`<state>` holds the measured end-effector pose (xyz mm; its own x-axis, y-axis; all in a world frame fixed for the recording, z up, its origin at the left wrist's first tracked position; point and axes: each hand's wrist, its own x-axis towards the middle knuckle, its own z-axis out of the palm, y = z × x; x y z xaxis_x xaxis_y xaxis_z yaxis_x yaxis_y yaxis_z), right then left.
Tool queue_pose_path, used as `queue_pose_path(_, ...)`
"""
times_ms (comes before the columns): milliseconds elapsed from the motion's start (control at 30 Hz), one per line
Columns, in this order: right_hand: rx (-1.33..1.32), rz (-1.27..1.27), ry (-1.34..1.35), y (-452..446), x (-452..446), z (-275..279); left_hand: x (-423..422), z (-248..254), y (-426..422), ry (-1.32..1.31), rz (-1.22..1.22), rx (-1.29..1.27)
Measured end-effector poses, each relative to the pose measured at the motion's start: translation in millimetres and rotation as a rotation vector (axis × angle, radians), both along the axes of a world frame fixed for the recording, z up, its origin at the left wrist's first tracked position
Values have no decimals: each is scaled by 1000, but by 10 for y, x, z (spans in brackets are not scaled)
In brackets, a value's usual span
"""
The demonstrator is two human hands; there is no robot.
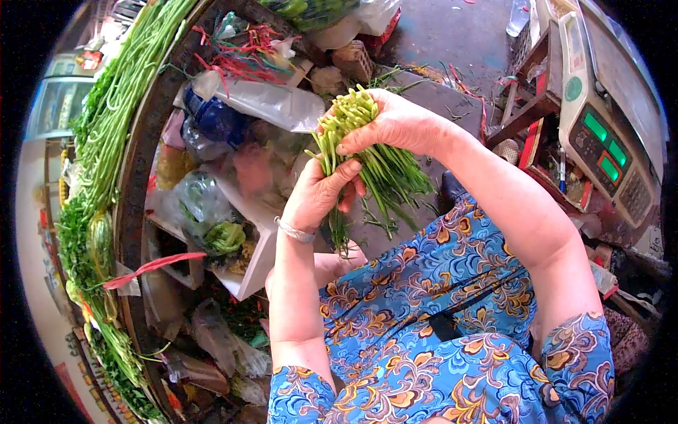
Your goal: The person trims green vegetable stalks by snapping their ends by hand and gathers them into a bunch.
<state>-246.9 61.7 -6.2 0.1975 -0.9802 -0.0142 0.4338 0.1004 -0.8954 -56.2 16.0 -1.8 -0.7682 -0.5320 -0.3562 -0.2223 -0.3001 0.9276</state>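
Note:
A bunch of green leafy stems (395, 180) is held up in front of my body, its pale cut ends at the far side and its thin leaves hanging toward my lap. My right hand (392, 127) is wrapped round the bunch just below the cut ends. My left hand (323, 191), with a bracelet at the wrist, grips the near left edge of the same bunch, thumb close to the right hand's fingers. A few loose leaves dangle beneath the left hand. The inner fingers of both hands are partly hidden by the stems.
Long green vegetables (116, 127) line a curved ledge on the left. A red strip (155, 268) sticks out from it. Plastic bags (205, 201) and a white foam box (247, 272) crowd the space below. A digital scale (600, 141) stands at right beside a wooden stool (530, 92).

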Motion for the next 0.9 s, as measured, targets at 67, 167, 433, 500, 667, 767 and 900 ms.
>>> queue_pose_path(67,42,47,-67,16,2,23,4,-12,-16,-6,-12,4)
queue_pose_path(167,27,131,-44,11,15,1,11,-39,-17,-34,-26,-3)
queue_pose_path(433,-37,-172,252,-42,153,-123,-82,-63,31,-137,-34,-20)
queue_pose_path(500,-16,-182,256,-51,126,-127,-92,-76,13,-156,-48,-20)
queue_pose_path(667,62,-182,139,-85,61,-98,-33,22,-41,23,-23,59)
queue_pose_path(767,51,-206,55,-89,16,-76,18,109,-84,123,29,182)
queue_pose_path(900,42,-212,62,-98,20,-96,40,128,-96,92,45,208)
